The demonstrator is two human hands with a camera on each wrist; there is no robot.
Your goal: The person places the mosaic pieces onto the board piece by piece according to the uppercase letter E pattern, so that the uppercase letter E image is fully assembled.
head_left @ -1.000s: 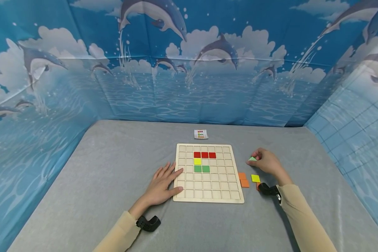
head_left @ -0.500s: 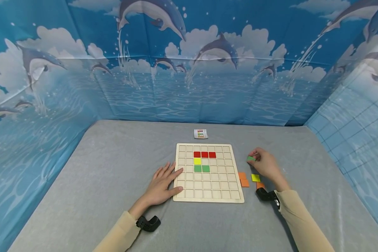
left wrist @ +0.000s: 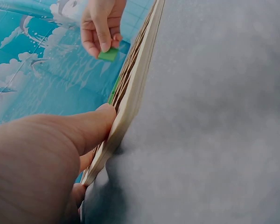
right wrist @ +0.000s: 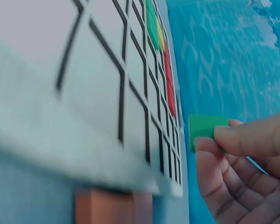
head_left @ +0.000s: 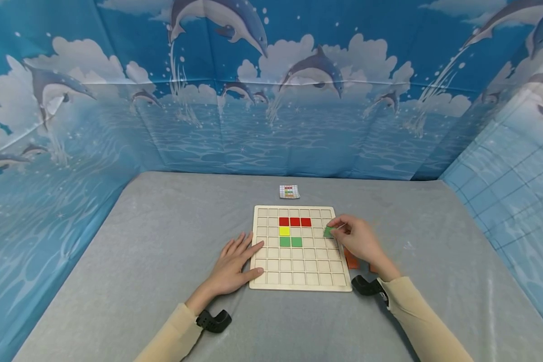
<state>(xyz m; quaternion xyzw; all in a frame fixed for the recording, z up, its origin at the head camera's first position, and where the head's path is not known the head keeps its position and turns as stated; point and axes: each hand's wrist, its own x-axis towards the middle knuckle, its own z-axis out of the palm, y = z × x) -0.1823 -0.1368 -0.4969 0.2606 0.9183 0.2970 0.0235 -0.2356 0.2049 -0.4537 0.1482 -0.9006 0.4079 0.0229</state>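
Right grip [head_left: 361,240]: narrowed; a green tile [right wrist: 207,127] is pinched between thumb and fingertips.
Green tile: held at the tips of the right grip, above the right part of the board [head_left: 307,265]; in both wrist views it is seen apart from the board surface.
Left grip [head_left: 230,265]: spread wide; thumb and forefinger are laid over the near rim of the board, and nothing is pinched.
Board: set between the two grips, its left edge touched by the left grip.
Red tiles [head_left: 295,221]: three, seated in one row, to the left of the right grip and slightly farther from the person.
Yellow tile [head_left: 284,231]: seated directly below the leftmost red, between the grips.
Green pair [head_left: 291,242]: seated side by side in the row below the yellow, nearer the left grip's forefinger than its thumb.
Orange tiles [head_left: 353,262]: found beside the board's right edge, below the right grip, partly covered by it; another orange piece [head_left: 373,269] is partly hidden by the right wrist.
Card [head_left: 289,191]: laid on the desk [head_left: 199,201] beyond both grips; a coloured grid is printed on it.
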